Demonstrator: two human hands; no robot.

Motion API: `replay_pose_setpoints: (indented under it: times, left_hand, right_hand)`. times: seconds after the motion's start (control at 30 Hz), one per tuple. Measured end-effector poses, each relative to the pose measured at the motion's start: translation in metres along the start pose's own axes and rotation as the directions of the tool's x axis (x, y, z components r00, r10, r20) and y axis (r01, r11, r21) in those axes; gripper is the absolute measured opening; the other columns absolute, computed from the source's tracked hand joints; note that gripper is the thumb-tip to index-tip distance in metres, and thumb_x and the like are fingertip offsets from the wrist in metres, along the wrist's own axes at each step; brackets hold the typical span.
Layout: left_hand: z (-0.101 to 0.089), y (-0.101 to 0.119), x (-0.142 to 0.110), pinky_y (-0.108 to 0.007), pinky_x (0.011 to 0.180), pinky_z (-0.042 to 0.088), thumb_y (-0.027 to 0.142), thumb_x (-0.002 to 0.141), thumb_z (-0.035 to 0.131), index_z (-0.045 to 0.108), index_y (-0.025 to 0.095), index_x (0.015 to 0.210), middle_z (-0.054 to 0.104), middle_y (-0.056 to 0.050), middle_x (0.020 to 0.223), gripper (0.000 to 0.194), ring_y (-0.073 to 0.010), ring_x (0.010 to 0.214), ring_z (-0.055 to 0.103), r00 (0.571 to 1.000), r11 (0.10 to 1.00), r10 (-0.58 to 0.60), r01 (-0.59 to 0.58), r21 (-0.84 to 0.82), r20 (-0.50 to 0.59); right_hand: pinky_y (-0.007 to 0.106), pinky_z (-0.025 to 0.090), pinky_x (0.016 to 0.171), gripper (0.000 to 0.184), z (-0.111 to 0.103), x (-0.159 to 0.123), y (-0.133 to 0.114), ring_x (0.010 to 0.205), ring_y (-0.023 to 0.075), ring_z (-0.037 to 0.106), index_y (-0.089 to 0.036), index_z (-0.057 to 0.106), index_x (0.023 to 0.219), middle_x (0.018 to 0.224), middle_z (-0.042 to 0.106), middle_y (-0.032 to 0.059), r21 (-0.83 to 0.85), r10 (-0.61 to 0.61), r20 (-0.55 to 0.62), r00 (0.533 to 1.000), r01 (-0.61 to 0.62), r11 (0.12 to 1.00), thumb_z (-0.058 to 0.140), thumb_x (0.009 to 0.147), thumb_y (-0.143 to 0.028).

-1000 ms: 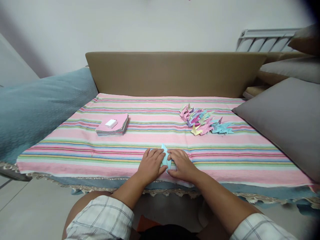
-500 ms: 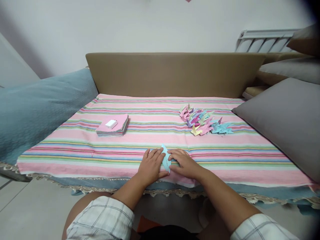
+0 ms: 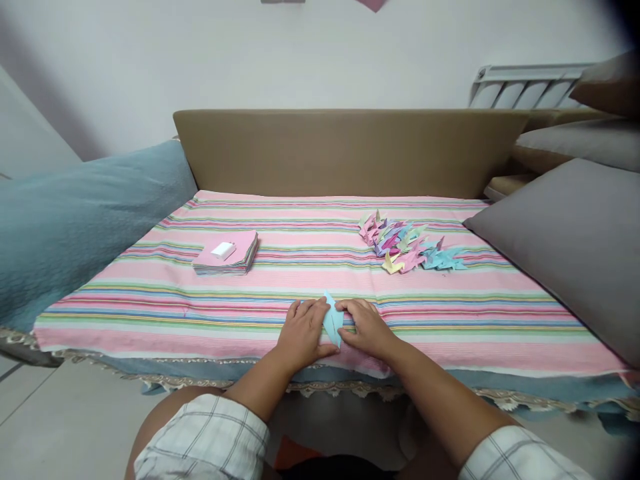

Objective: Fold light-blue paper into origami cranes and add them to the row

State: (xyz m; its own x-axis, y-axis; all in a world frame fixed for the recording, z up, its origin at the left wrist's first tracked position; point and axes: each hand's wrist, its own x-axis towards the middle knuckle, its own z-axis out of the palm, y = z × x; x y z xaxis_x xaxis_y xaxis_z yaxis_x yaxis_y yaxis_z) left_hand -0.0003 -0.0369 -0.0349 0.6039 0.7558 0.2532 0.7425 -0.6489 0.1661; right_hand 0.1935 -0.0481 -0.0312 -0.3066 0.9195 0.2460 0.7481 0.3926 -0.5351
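A light-blue folded paper (image 3: 333, 323), narrow and diamond-shaped with a crease down its middle, lies on the striped cloth near the front edge. My left hand (image 3: 301, 333) holds it down from the left, fingers on its upper part and thumb at its lower tip. From the right, my right hand (image 3: 369, 329) grips the paper's right edge with curved fingers and thumb. Fingertips hide parts of both edges. Farther back on the right sits a cluster of folded paper cranes (image 3: 410, 247) in pink, purple, green, yellow and blue.
A stack of square coloured paper (image 3: 240, 257) stands at the left, with a small white block (image 3: 223, 251) on top. The striped cloth (image 3: 150, 313) covers the seat before a brown backrest (image 3: 350, 153). Grey cushions (image 3: 575, 233) fill the right side; a blue-covered armrest (image 3: 100, 213) bounds the left.
The fingers of my right hand have shifted slightly along the paper's right edge, uncovering a bit more of it. The whole view has tipped up a little.
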Motion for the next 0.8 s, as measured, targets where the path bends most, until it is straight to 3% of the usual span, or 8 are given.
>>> replay_pose_setpoints:
  times: [0.2,0.53,0.7,0.8]
  left_hand:
    - [-0.003,0.0,-0.001,-0.051,0.105,0.019,0.059,0.068,0.064,0.045,0.029,0.128,0.038,-0.007,0.143,0.07,-0.0295,0.126,0.035,0.998,0.997,0.058,-0.059,0.054,0.023]
    - [-0.001,-0.001,-0.001,-0.051,0.105,0.02,0.06,0.066,0.065,0.044,0.031,0.129,0.038,-0.007,0.142,0.073,-0.0296,0.125,0.036,0.999,0.997,0.05,-0.051,0.049,0.021]
    - [-0.001,-0.001,-0.001,-0.051,0.105,0.02,0.06,0.067,0.064,0.045,0.03,0.127,0.038,-0.007,0.143,0.07,-0.0292,0.125,0.036,0.999,0.998,0.042,-0.043,0.048,0.023]
    - [-0.001,-0.001,-0.001,-0.051,0.105,0.021,0.06,0.067,0.064,0.047,0.03,0.126,0.039,-0.007,0.142,0.068,-0.0292,0.125,0.037,0.999,0.998,0.046,-0.047,0.052,0.018]
  right_hand:
    - [0.039,0.036,0.091,0.043,0.0,0.001,0.004,0.105,0.0231,0.049,-0.022,0.051,0.109,0.111,0.058,0.0057,0.0,-0.03,-0.002,1.0,0.03,1.0,0.063,0.068,-0.024]
    - [0.037,0.04,0.085,0.029,-0.008,-0.001,0.001,0.096,0.0223,0.052,-0.021,0.055,0.101,0.1,0.061,0.0056,-0.058,-0.116,0.022,0.993,0.117,0.991,0.062,0.073,-0.024]
    - [0.036,0.04,0.085,0.027,-0.011,-0.005,-0.007,0.096,0.0224,0.055,-0.02,0.059,0.107,0.099,0.065,0.0065,-0.205,-0.115,0.094,0.989,0.132,0.97,0.055,0.081,-0.023]
    - [0.036,0.04,0.082,0.019,-0.014,-0.008,-0.016,0.089,0.0224,0.057,-0.02,0.063,0.1,0.091,0.067,0.0075,-0.314,-0.107,0.129,0.986,0.143,0.939,0.051,0.085,-0.022]
